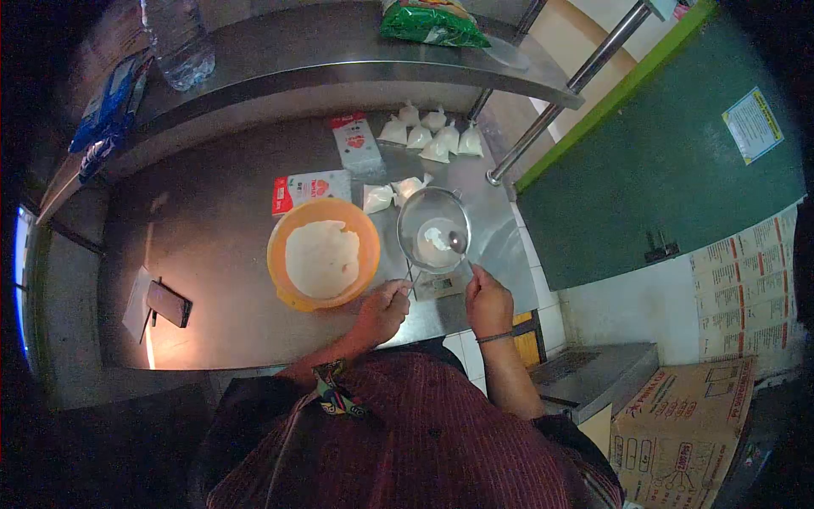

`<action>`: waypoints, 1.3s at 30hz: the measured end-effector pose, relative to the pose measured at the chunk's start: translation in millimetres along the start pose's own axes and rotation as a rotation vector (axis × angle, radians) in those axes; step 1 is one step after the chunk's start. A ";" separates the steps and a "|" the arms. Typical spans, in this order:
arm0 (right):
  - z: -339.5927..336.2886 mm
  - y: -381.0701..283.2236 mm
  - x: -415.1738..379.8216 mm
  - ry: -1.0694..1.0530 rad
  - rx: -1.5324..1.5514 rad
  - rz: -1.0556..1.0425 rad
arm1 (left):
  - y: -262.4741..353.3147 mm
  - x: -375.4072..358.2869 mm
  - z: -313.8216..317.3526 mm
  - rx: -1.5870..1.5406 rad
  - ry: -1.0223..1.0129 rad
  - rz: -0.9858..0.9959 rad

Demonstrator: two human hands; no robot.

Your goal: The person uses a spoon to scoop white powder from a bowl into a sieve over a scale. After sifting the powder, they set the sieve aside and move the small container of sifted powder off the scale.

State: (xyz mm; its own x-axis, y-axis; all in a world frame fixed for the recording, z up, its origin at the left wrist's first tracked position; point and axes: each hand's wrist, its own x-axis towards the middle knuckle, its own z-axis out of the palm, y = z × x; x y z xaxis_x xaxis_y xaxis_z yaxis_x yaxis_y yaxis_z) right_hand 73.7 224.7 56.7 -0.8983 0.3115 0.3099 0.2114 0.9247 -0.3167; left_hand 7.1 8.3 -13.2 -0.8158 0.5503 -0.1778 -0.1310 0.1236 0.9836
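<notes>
Glossy metal tabletop (212, 254): curled left hand (386, 312) grips the handle (412, 282) of a round mesh sieve (431, 204), right of an orange bowl (371, 254); curled right hand (489, 303) holds a metal spoon (456, 240) over the sieve's powder (436, 237).

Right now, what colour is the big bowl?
The bowl is orange, seen in the head view.

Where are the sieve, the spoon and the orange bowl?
Sieve (420, 215), head view: bare inner wall.
Spoon (456, 242), head view: its rounded end.
Orange bowl (370, 250), head view: right inner wall.
</notes>
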 end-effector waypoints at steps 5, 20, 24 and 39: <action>-6.4 -9.9 -2.8 -0.045 0.108 0.031 | 2.9 -4.3 1.4 -0.015 -0.003 0.013; -11.1 -4.4 -4.4 0.011 0.108 0.034 | 7.6 -5.0 -2.1 -0.037 -0.046 -0.008; -20.4 -9.9 -1.4 -0.069 0.174 0.155 | -1.9 -2.9 -0.1 -0.050 -0.002 -0.007; 21.8 38.3 2.7 -0.026 0.571 0.385 | -6.9 -12.4 2.6 -0.011 -0.007 0.033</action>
State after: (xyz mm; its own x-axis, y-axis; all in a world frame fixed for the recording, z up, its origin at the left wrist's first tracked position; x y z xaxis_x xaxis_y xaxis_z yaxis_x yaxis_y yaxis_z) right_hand 70.9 256.1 25.9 -0.8100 0.5832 0.0615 0.2879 0.4868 -0.8247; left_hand 19.5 2.8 -17.8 -0.8160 0.5595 -0.1454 -0.1101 0.0965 0.9892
